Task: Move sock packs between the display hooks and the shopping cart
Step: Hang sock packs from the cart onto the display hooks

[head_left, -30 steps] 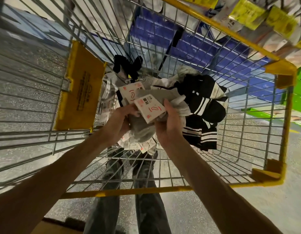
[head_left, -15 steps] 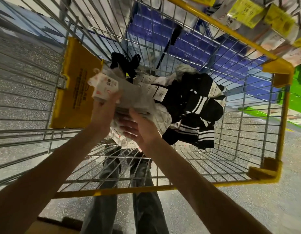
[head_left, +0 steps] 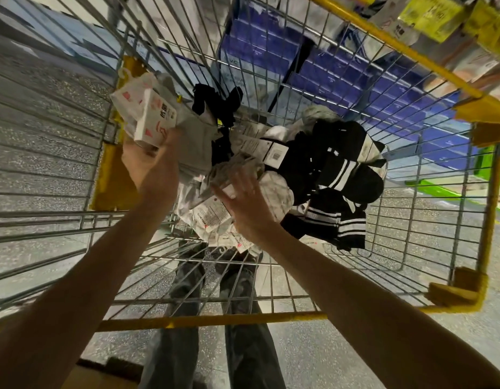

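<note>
Left hand (head_left: 152, 167) grips a grey sock pack (head_left: 159, 119) above the cart (head_left: 215, 320); right hand (head_left: 247, 204), fingers spread, presses the pile (head_left: 313, 175).

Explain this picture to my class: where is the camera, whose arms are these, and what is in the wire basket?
No machine here: a person works with two bare hands. One wide-angle camera on the person's head looks down, so both arms enter from below. The wire basket with the yellow rim is a shopping cart seen from above. In it lies a heap of sock packs: black socks with white stripes and white packs with printed labels. The left hand grips a white pack with pink marks, held above the heap. The right hand, fingers spread, touches the white packs. More packs with yellow tags hang at top right.
</note>
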